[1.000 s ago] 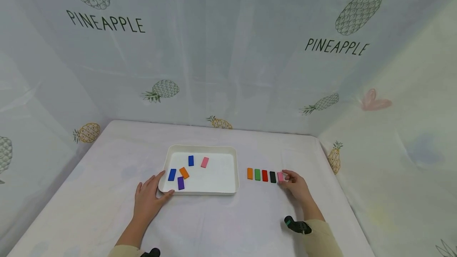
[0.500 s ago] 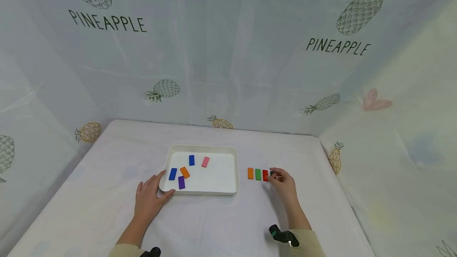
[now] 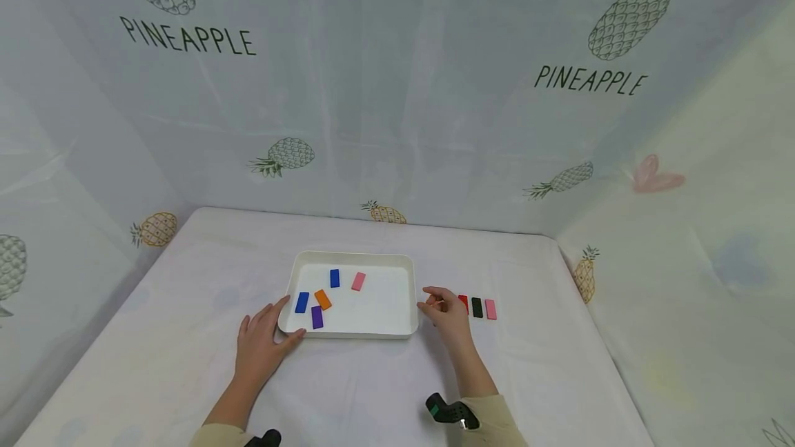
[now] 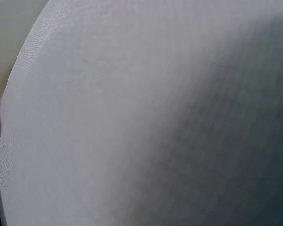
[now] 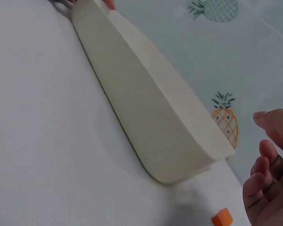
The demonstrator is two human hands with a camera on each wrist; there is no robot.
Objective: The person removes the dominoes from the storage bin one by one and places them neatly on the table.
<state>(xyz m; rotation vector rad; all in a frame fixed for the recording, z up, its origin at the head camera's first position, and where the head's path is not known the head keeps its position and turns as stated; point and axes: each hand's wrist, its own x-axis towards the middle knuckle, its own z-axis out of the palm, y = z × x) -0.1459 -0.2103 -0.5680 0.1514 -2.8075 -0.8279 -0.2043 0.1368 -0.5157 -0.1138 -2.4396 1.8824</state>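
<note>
A white tray (image 3: 385,326) holds two blue blocks (image 3: 335,278), a pink block (image 3: 358,281), an orange block (image 3: 323,299) and a purple block (image 3: 317,317). My left hand (image 3: 259,343) rests at its near left corner, thumb and forefinger spread along the rim. Just past the right side is my right hand (image 3: 448,316), fingers loosely bent with nothing between them. It covers part of a row where a red block (image 3: 463,301), a black block (image 3: 477,307) and a pink block (image 3: 491,309) show. Below the tray in the right wrist view lies an orange block (image 5: 222,217).
A white cloth covers the table (image 3: 360,392). Behind it and at both sides hangs a curtain (image 3: 397,88) printed with pineapples. Black wrist devices (image 3: 452,411) sit on both sleeves. Blurred pale cloth fills most of the left wrist view.
My right hand has moved left along the row, from the pink block past the black and red ones toward the tray. The blocks it passed still lie there. My left hand stays at the tray corner.
</note>
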